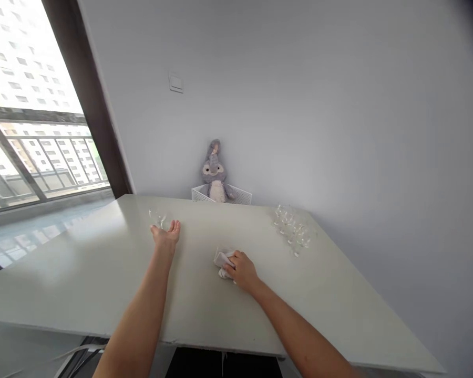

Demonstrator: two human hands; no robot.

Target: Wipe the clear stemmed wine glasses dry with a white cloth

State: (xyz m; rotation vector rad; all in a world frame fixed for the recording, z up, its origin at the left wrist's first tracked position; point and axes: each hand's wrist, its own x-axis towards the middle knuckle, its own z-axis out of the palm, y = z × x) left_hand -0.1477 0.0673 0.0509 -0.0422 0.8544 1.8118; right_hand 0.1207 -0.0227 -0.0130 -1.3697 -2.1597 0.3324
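Note:
My left hand reaches toward the far left of the table, palm turned up and fingers apart. Just beyond its fingertips stands clear glassware, see-through and faint; whether the fingers touch it I cannot tell. Near the middle of the tabletop, my right hand is closed on a crumpled white cloth, which rests on the surface. Part of the cloth is hidden under the fingers. To the right of that hand, several clear stemmed glasses stand close together.
The pale table meets a grey wall at the back and right. At its far edge a white perforated basket holds a grey plush toy. A window with a railing is on the left. Cables hang below the front edge.

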